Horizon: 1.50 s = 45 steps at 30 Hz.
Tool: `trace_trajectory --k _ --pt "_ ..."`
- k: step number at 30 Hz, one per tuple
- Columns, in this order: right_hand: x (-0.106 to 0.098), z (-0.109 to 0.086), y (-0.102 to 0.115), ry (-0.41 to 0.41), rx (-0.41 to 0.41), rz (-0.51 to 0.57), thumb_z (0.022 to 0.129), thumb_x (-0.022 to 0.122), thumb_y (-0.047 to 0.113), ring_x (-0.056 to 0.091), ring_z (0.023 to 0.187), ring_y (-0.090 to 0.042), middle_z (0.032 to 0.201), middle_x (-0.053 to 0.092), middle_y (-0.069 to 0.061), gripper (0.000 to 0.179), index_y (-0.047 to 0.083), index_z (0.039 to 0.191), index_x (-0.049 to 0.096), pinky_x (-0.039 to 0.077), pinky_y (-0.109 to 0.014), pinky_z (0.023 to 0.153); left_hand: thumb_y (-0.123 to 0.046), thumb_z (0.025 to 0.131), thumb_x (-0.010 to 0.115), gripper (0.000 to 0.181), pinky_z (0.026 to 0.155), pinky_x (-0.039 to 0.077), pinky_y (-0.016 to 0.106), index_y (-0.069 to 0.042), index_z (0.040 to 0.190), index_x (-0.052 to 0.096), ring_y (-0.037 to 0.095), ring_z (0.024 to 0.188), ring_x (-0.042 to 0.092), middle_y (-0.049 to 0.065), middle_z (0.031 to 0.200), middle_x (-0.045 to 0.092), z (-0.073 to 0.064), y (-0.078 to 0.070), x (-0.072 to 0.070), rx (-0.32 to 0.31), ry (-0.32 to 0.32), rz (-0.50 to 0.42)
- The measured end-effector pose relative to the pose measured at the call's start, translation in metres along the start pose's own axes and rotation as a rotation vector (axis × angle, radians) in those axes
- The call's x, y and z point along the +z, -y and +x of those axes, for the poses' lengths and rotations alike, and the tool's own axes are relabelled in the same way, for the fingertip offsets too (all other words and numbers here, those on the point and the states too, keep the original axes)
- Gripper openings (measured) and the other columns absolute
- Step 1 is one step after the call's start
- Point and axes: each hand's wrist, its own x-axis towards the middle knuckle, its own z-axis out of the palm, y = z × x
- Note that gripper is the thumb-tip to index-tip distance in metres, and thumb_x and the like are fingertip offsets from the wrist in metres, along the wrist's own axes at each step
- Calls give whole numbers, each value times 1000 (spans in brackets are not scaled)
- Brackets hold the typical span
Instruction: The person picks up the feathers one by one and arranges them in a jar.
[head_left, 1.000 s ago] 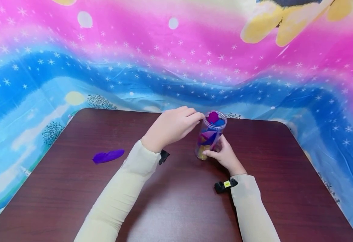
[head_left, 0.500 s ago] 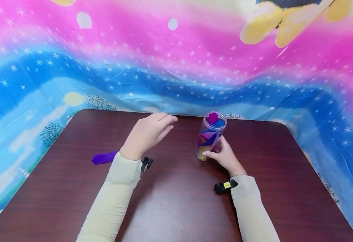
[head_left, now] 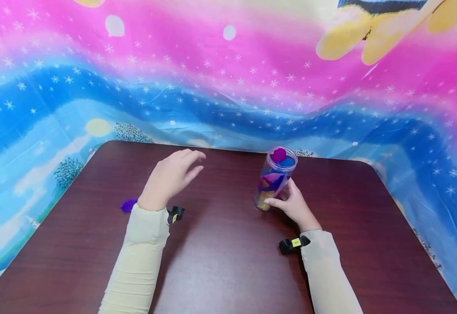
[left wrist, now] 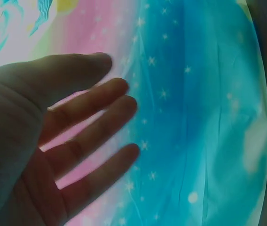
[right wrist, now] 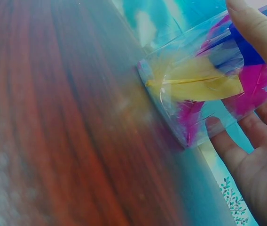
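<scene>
A clear plastic jar (head_left: 276, 179), lidless at the top, stands on the table with pink, blue, purple and yellow feathers inside. My right hand (head_left: 292, 203) grips its lower part, thumb in front and fingers behind. In the right wrist view a yellow feather (right wrist: 204, 82) shows through the jar wall near the base. My left hand (head_left: 171, 179) hovers over the table's left half, holding nothing. Its spread fingers (left wrist: 100, 122) appear in the left wrist view. A purple feather (head_left: 128, 205) lies on the table, mostly hidden behind the left wrist and sleeve.
The dark wooden table (head_left: 228, 261) has rounded far corners. Behind and around it hangs a pink and blue snowflake-printed cloth (head_left: 220, 87). Each wrist carries a small black camera (head_left: 291, 245).
My left hand has moved left, away from the jar's mouth, and now partly covers the purple feather. My right hand keeps holding the jar in place.
</scene>
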Motion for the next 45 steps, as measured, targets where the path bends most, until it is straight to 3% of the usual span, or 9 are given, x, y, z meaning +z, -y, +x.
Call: trace_trajectory --k 9,18,26,35,45 --pt "-2 1 0 3 -1 11 85 79 -3 54 131 -28 146 51 -19 82 7 153 33 46 -17 101 -14 97 69 23 97 51 48 -8 120 67 29 107 66 9 113 71 -12 25 -14 -211 234 -116" --pt "-2 0 -2 15 -4 18 86 80 3 52 134 -32 147 51 -16 82 9 153 33 45 -18 103 -7 94 70 33 96 52 51 -3 127 63 33 106 67 17 112 71 -24 44 -8 -341 399 -226" --pt "-3 1 -3 10 -15 22 85 80 1 55 129 -24 146 52 -18 82 7 152 34 46 -18 101 -6 93 71 41 97 50 55 -1 131 58 38 112 65 23 119 68 -40 68 -12 -469 440 -271" --pt "-3 1 -2 3 -11 14 85 80 1 54 131 -30 146 52 -19 81 8 151 34 45 -17 101 -6 92 71 43 97 48 58 5 131 57 44 115 61 28 121 66 -57 98 -15 -557 489 -268" --pt "-1 0 -1 5 -10 13 85 80 1 55 130 -26 145 52 -19 80 7 151 35 45 -17 101 -3 89 72 29 92 51 55 6 115 65 42 105 64 25 111 69 -65 108 -6 -617 564 -281"
